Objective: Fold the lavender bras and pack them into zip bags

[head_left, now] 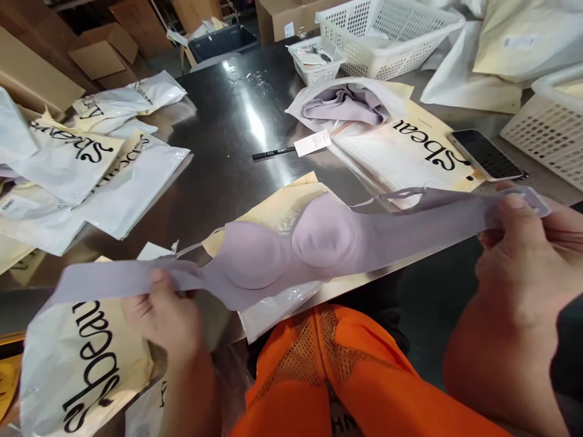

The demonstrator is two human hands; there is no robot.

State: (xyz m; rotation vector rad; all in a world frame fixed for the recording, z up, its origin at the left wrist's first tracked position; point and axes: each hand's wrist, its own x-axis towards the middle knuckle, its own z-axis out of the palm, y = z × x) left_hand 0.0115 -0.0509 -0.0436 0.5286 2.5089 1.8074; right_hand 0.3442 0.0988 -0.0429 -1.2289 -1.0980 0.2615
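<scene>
A lilac bra (pixel 259 255) is stretched out sideways between my two hands, cups facing up, above the near edge of the table. My left hand (pixel 170 312) grips its left band between thumb and fingers, with the band's end running on past the hand. At the far right, my right hand (pixel 523 230) pinches the other band near its end, where the clasp part shows. Thin straps hang loose along the top edge. Beneath the bra lies a cream and clear plastic bag (pixel 273 309). A printed bag (pixel 100 364) lies under the left band.
Packed printed bags (pixel 82 158) are piled at the left. Beyond the bra are an opened bag with lilac fabric (pixel 346 106), a white tag (pixel 314 143), a black pen (pixel 273 153) and a phone (pixel 487 155). White plastic baskets (pixel 387 60) stand at the back right.
</scene>
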